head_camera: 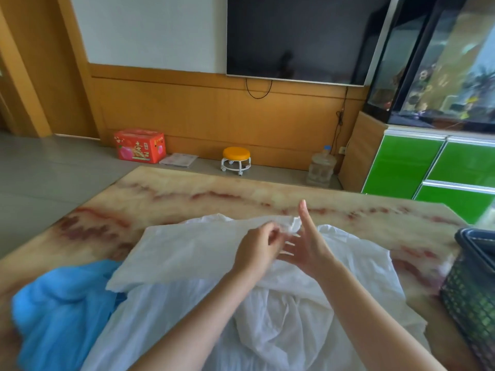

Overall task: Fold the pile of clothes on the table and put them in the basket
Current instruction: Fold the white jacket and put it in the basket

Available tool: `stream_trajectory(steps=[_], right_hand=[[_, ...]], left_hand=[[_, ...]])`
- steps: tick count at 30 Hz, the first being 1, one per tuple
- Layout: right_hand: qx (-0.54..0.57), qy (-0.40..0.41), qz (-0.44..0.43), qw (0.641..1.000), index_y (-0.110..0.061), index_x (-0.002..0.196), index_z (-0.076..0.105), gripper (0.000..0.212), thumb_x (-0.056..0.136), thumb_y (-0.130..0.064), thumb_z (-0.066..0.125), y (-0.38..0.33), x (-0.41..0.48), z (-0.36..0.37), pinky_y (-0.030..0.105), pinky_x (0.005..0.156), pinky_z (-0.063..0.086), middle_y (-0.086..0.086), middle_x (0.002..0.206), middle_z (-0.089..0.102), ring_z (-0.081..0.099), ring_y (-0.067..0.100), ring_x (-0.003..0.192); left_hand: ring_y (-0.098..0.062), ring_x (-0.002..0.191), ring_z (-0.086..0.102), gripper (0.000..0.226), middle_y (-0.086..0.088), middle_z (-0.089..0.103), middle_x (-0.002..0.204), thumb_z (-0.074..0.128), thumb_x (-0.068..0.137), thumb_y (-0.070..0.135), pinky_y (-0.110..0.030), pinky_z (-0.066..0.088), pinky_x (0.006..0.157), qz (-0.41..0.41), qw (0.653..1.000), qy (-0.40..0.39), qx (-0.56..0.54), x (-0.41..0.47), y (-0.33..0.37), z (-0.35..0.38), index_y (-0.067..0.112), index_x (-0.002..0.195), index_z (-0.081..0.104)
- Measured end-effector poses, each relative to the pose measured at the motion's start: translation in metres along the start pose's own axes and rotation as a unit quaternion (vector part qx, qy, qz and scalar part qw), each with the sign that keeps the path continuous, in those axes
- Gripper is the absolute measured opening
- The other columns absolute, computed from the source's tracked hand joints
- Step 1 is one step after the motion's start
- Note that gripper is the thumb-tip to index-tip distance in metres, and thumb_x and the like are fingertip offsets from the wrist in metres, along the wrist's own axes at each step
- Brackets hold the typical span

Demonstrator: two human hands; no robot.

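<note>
Two garments are lying on the cream, red-veined marble worktop (pixel 203 191). A thin, crinkled white garment (pixel 187 253) is spreading across the middle and near part, and a crumpled blue garment (pixel 61 311) is sitting at the near left, with its edge tucked under the white one. The white cloth is looking slightly translucent and heavily creased. A broad flap is lying over its upper left portion, while the near part is bunching into loose folds between the forearms.

The left hand (pixel 258 250) is hovering above the flap's far edge, its fingers (pixel 270 231) curling in and pinching a scrunched bit of the white fabric, though motion blur is softening the detail. The right hand (pixel 308 250) is standing just beside it, palm turned inward, fingers straight and spread, gripping nothing.

At the right edge, a dark lattice-walled basket (pixel 471 290) is resting on the worktop, beside the white cloth's hem.
</note>
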State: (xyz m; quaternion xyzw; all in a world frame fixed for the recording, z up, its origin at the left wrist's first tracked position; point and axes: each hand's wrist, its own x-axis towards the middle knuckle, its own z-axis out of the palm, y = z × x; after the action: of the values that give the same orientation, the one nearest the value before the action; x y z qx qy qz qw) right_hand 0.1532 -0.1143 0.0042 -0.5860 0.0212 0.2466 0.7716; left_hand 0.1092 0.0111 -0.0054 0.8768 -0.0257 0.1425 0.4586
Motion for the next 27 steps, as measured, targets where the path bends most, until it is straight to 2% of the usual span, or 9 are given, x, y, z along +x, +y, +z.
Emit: stream_trajectory(steps=[3, 6, 11, 15, 18, 20, 22, 24, 27], right_hand=[[-0.057, 0.121, -0.039, 0.99, -0.009, 0.075, 0.061, 0.031, 0.071, -0.035, 0.077, -0.004, 0.015, -0.031, 0.029, 0.055, 0.043, 0.013, 0.071, 0.059, 0.057, 0.023, 0.056], [-0.027, 0.209, -0.105, 0.972, -0.006, 0.085, 0.061, 0.01, 0.091, -0.013, 0.058, 0.002, 0.023, -0.078, 0.029, 0.054, 0.045, 0.012, 0.076, 0.061, 0.058, 0.022, 0.059], [-0.157, 0.303, -0.079, 0.936, 0.018, 0.099, 0.055, 0.022, 0.089, -0.001, 0.049, 0.031, 0.017, -0.133, 0.035, 0.061, 0.038, 0.013, 0.081, 0.049, 0.046, 0.025, 0.074], [-0.204, 0.344, -0.11, 0.91, 0.016, 0.092, 0.054, 0.019, 0.09, -0.001, 0.046, 0.037, 0.013, -0.141, 0.031, 0.059, 0.033, 0.013, 0.075, 0.049, 0.044, 0.023, 0.072], [-0.303, 0.366, -0.101, 0.874, 0.008, 0.107, 0.054, 0.021, 0.089, 0.001, 0.044, 0.036, 0.007, -0.143, 0.032, 0.06, 0.038, 0.017, 0.086, 0.057, 0.051, 0.026, 0.075], [-0.375, 0.365, -0.129, 0.842, -0.001, 0.127, 0.048, 0.039, 0.088, 0.003, 0.042, 0.039, 0.003, -0.146, 0.034, 0.069, 0.042, 0.014, 0.094, 0.058, 0.054, 0.029, 0.084], [-0.457, 0.362, -0.162, 0.796, -0.009, 0.146, 0.028, 0.063, 0.088, -0.001, 0.053, 0.042, 0.0, -0.149, 0.039, 0.093, 0.038, 0.017, 0.13, 0.049, 0.048, 0.033, 0.116], [-0.568, 0.331, -0.195, 0.728, -0.015, 0.151, 0.014, 0.072, 0.093, -0.027, 0.056, 0.046, -0.001, -0.148, 0.039, 0.114, 0.013, 0.007, 0.157, 0.015, 0.016, 0.029, 0.144], [-0.69, 0.169, -0.143, 0.689, -0.027, 0.151, 0.003, 0.069, 0.093, -0.061, 0.018, 0.063, 0.003, -0.138, 0.036, 0.116, -0.001, -0.003, 0.158, -0.008, -0.006, 0.018, 0.146]], left_hand=[[-0.01, 0.099, 0.065, 0.034, 0.005, 0.071, 0.106, 0.055, 0.085, 0.043, -0.031, 0.05, 0.088, 0.042, 0.991, -0.118, -0.037, -0.009, 0.014, 0.035, 0.026, 0.111, 0.067], [-0.014, 0.124, 0.051, 0.042, 0.0, 0.059, 0.13, 0.054, 0.086, 0.041, -0.028, 0.035, 0.105, 0.111, 0.988, -0.048, 0.093, -0.008, 0.002, 0.038, 0.021, 0.121, 0.064], [-0.017, 0.146, -0.002, 0.066, -0.001, 0.005, 0.159, 0.02, 0.092, 0.062, -0.046, -0.001, 0.116, -0.077, 0.91, -0.127, 0.387, -0.01, -0.067, 0.0, 0.03, 0.149, 0.017], [-0.018, 0.145, -0.014, 0.065, -0.005, -0.008, 0.158, 0.017, 0.094, 0.062, -0.053, -0.007, 0.114, -0.147, 0.892, -0.145, 0.402, -0.016, -0.096, -0.013, 0.033, 0.15, 0.0], [-0.017, 0.144, -0.016, 0.066, -0.002, -0.011, 0.158, 0.018, 0.093, 0.062, -0.054, -0.009, 0.113, -0.14, 0.888, -0.152, 0.411, -0.016, -0.102, -0.014, 0.034, 0.15, -0.003], [-0.017, 0.144, -0.016, 0.067, -0.001, -0.011, 0.158, 0.018, 0.093, 0.063, -0.055, -0.009, 0.113, -0.145, 0.892, -0.144, 0.404, -0.015, -0.105, -0.016, 0.035, 0.149, -0.003], [-0.018, 0.144, -0.018, 0.067, 0.002, -0.014, 0.158, 0.017, 0.091, 0.066, -0.057, -0.01, 0.111, -0.158, 0.89, -0.146, 0.401, -0.016, -0.11, -0.019, 0.039, 0.148, -0.004], [-0.02, 0.143, -0.02, 0.069, 0.001, -0.017, 0.157, 0.013, 0.089, 0.069, -0.058, -0.011, 0.109, -0.184, 0.88, -0.152, 0.411, -0.02, -0.116, -0.024, 0.04, 0.147, -0.009], [-0.019, 0.145, -0.015, 0.068, -0.001, -0.015, 0.158, 0.01, 0.089, 0.068, -0.057, -0.006, 0.112, -0.195, 0.874, -0.13, 0.426, -0.025, -0.132, -0.03, 0.04, 0.146, -0.013]])
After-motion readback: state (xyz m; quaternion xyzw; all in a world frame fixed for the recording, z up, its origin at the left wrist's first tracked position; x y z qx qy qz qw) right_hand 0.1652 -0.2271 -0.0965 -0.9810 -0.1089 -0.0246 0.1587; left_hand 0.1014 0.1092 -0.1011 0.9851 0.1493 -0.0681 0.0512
